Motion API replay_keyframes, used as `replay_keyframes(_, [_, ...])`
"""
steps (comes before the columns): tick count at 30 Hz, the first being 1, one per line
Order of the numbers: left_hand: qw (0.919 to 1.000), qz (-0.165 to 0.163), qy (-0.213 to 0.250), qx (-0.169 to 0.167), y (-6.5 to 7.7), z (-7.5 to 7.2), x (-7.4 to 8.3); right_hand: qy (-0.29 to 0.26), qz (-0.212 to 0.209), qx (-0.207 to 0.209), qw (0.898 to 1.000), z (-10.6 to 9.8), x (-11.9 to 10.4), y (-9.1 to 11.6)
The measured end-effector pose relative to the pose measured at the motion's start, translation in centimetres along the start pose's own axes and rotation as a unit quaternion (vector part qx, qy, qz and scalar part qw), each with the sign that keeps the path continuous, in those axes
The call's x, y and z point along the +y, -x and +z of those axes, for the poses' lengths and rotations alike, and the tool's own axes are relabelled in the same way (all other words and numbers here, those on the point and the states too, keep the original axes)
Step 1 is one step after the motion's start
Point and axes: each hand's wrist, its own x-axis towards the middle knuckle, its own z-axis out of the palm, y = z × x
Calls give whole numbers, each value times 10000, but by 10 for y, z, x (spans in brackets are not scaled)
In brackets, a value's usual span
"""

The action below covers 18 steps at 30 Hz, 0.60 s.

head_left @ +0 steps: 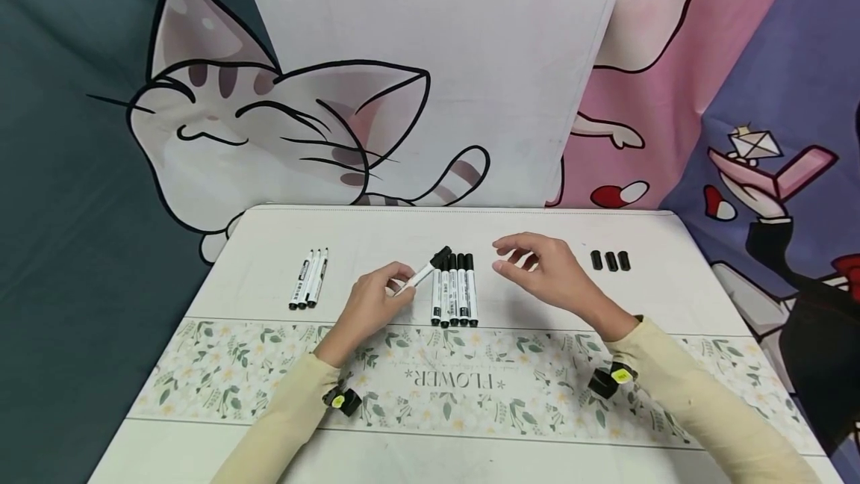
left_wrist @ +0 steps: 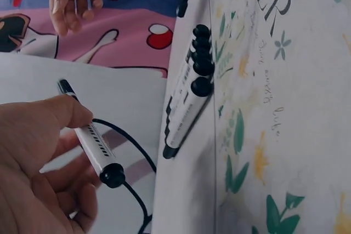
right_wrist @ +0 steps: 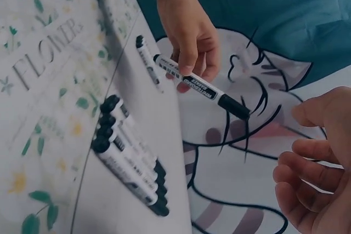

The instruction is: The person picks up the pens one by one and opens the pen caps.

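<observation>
Left hand [head_left: 368, 306], lower centre of the frame, pinches a capped marker [head_left: 423, 272] tilted up over the surface [head_left: 376, 230], its cap end over the row of four markers [head_left: 455, 290]. Right hand [head_left: 544, 275] hovers centre-right, fingers loosely curled, grasping nothing. Three uncapped markers [head_left: 309, 279] lie centre-left, three loose caps [head_left: 610, 261] centre-right.

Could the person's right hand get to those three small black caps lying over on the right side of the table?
Probably yes. The right hand hovers open and holds nothing, and the three black caps lie just beside it on bare table, with nothing between. The left hand holds a marker on the other side, out of the way.
</observation>
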Motion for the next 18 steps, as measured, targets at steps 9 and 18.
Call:
replay_keyframes(9, [9954, 954, 69, 6, 14, -4, 13, -346, -101, 2, 9994, 8, -22, 9])
replay_keyframes(18, [9899, 1412, -23, 89, 24, 0, 23, -469, -336, -91, 9983, 24, -31, 18])
